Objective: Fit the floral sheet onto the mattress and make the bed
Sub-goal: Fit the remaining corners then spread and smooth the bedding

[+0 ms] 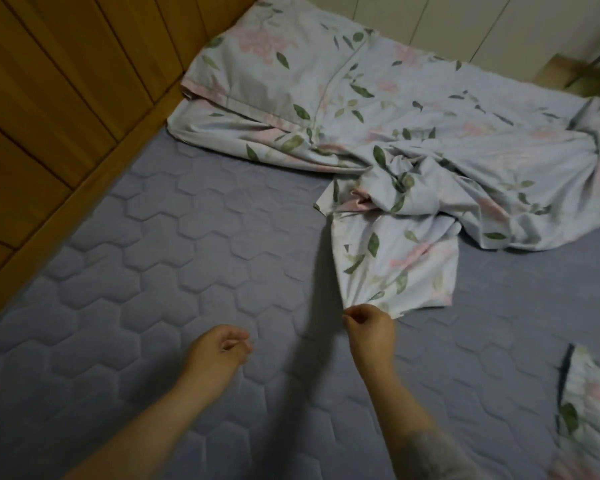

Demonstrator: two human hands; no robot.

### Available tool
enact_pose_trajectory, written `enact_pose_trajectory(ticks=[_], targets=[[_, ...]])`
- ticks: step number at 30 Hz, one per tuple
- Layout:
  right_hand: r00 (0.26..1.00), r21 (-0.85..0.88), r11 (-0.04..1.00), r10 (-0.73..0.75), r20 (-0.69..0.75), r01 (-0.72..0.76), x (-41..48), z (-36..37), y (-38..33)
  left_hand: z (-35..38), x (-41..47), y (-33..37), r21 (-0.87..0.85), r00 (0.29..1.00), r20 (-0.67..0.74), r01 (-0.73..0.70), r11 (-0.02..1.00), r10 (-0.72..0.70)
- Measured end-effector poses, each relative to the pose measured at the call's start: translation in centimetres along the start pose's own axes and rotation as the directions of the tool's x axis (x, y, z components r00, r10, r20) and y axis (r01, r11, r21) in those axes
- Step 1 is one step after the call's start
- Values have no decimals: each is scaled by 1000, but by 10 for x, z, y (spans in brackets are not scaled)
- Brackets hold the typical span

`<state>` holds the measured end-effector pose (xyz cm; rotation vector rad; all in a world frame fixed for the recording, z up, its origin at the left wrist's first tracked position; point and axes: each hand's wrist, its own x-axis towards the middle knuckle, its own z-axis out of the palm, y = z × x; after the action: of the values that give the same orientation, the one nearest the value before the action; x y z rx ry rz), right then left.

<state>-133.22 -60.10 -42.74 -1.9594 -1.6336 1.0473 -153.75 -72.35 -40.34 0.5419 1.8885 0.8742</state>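
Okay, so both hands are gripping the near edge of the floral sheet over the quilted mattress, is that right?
Not quite. Only the right hand grips the near edge of the floral sheet. The left hand is off the sheet, over the bare quilted mattress, fingers loosely curled and holding nothing. The head view shows this.

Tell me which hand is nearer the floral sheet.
Right. The right hand pinches the floral sheet at its bunched near edge; the left hand is over the bare mattress, apart from the sheet, to its left.
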Motion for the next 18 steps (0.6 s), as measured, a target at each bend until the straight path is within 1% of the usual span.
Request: enact_pose_trajectory(ticks=[2, 4, 10, 12, 13, 15, 16, 18], targets=[[998, 63, 997, 52, -19, -51, -22, -16, 0, -4, -19, 1, 8, 1000, -3, 0, 1000, 0], [999, 73, 996, 54, 7, -54, -37, -31, 4, -9, -38, 1, -3, 1000, -10, 6, 1000, -6], [996, 4, 999, 35, 77, -35, -95, -95, 3, -24, -104, -3, -41, 1000, 21, 6, 999, -5], [996, 9, 999, 36, 81, -37, -123, -116, 4, -29, -124, -2, -20, 1000, 30, 2, 1000, -2], [997, 30, 998, 51, 53, -52, -139, -127, 6, -31, -136, 1, 1, 999, 50, 0, 1000, 0], [993, 85, 991, 106, -47, -101, -172, -150, 10, -30, -161, 6, 35, 995, 96, -19, 999, 15], [985, 124, 985, 136, -103, -123, -187, -162, 11, -30, -174, 11, 51, 993, 118, -37, 998, 31], [969, 159, 975, 179, -170, -153, -219, -188, 15, -29, -201, 19, 78, 986, 159, -64, 995, 51]])
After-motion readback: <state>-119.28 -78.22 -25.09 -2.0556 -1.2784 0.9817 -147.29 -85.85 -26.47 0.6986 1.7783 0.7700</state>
